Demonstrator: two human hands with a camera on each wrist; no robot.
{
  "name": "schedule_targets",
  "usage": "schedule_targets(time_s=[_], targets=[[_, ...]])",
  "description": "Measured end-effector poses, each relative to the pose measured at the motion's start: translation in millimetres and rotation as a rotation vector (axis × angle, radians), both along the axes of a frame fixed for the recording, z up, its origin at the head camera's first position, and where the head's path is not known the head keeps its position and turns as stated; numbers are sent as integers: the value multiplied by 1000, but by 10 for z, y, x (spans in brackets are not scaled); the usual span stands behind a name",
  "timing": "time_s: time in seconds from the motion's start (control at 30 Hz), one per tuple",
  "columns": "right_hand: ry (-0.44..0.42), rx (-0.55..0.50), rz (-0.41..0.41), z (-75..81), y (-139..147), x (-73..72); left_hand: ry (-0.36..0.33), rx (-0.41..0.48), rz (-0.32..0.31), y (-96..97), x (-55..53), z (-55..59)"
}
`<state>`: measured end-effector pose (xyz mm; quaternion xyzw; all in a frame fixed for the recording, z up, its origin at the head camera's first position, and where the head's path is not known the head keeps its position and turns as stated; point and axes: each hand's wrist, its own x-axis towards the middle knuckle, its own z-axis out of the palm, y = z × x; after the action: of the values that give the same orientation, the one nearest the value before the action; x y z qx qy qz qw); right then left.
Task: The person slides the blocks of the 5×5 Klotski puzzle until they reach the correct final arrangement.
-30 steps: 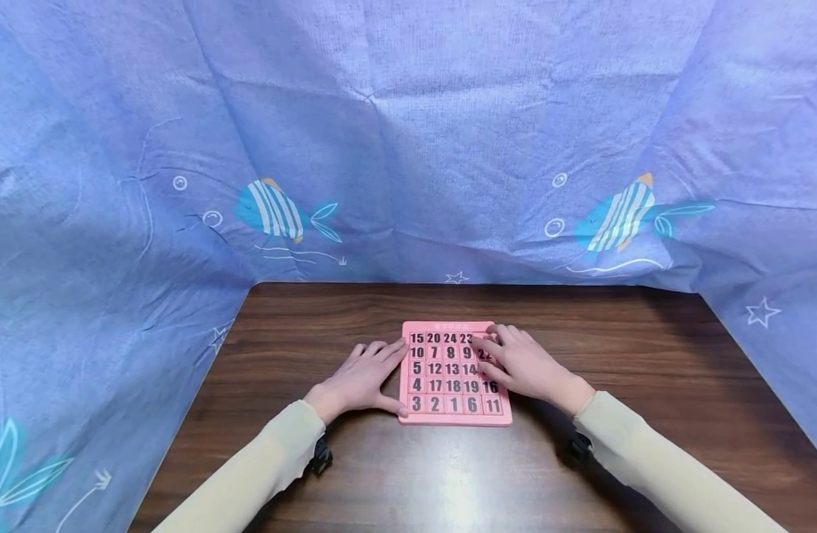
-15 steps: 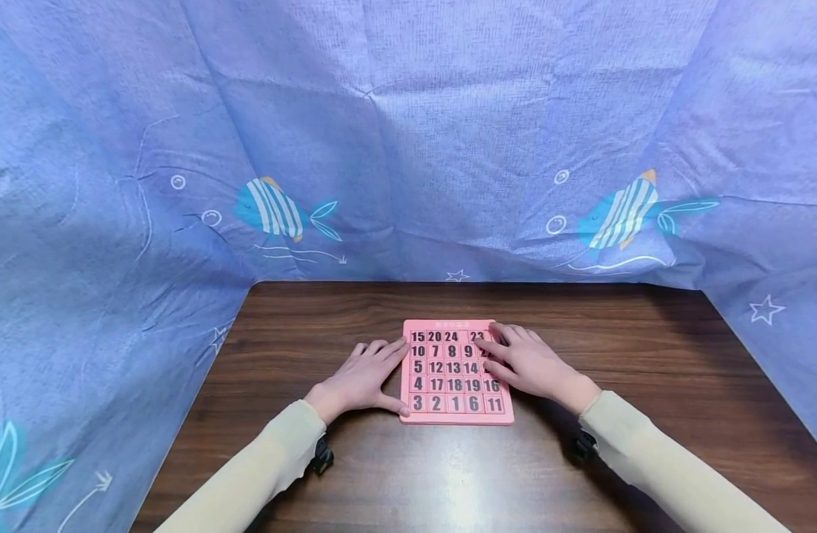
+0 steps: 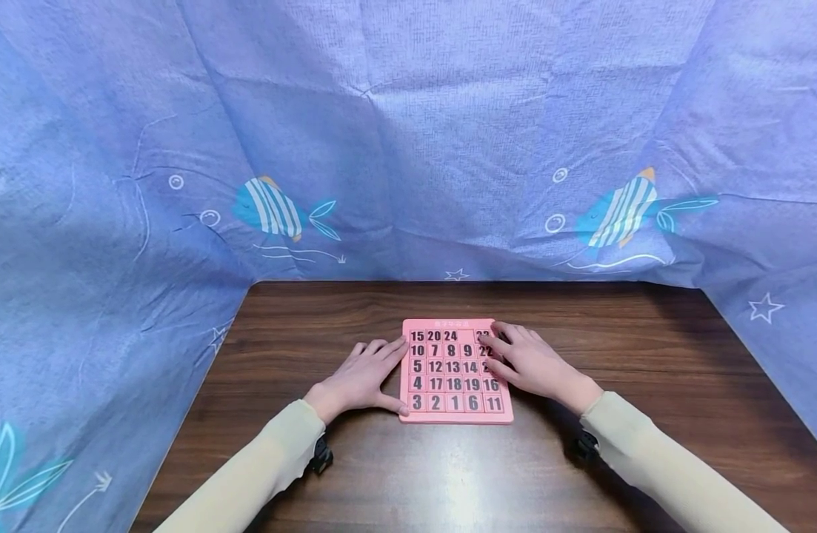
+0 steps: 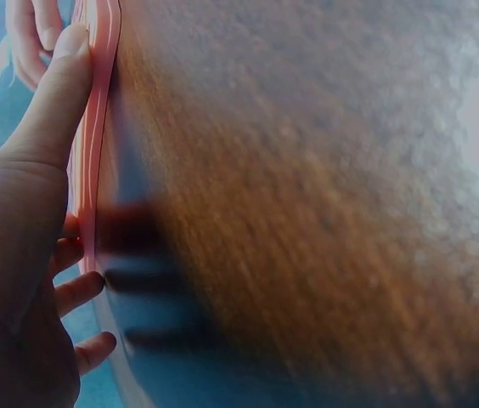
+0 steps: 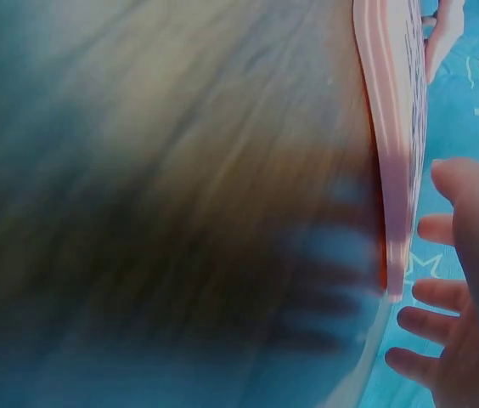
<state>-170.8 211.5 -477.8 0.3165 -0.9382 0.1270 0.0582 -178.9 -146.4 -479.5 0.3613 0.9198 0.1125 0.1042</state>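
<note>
A pink sliding number puzzle (image 3: pixel 456 418) lies flat on the table, with black-numbered tiles in its frame. In its top row a gap shows between tile 24 (image 3: pixel 451 336) and tile 23 (image 3: pixel 482 336), which is at the right end. My left hand (image 3: pixel 361 376) rests along the left rim, its fingers near the upper corner and thumb (image 4: pixel 65 81) at the lower one. Over the right side reaches my right hand (image 3: pixel 536 360), its index fingertip on tile 23. Other fingers extend over the right rim and partly hide the right column.
The dark wood table (image 3: pixel 315 318) spreads around the puzzle. Behind it and along the sides hangs a blue cloth (image 3: pixel 448 148) with fish prints. A black strapped device (image 3: pixel 321 454) sits at the left wrist, and another (image 3: pixel 587 444) at the right wrist.
Tile 23 has slid right, away from tile 24, leaving a gap in the top row. My right hand moved slightly right with it; the left hand stayed in place.
</note>
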Motion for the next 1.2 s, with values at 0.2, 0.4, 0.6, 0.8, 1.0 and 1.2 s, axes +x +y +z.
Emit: schedule_targets(time_s=[0.2, 0.4, 0.6, 0.8, 1.0, 1.2], targets=[[10, 10, 40, 7, -196, -71, -7, 12, -3, 12, 14, 0], [4, 47, 71, 4, -362, -111, -20, 5, 4, 23, 18, -8], [-11, 61, 53, 5, -365, -99, -26, -1, 6, 30, 18, -10], [-12, 67, 14, 10, -245, -57, -8, -4, 0, 24, 11, -6], [0, 85, 23, 7, -178, -47, -12, 5, -2, 12, 6, 11], [15, 68, 59, 27, -297, -88, -5, -4, -3, 3, 7, 12]])
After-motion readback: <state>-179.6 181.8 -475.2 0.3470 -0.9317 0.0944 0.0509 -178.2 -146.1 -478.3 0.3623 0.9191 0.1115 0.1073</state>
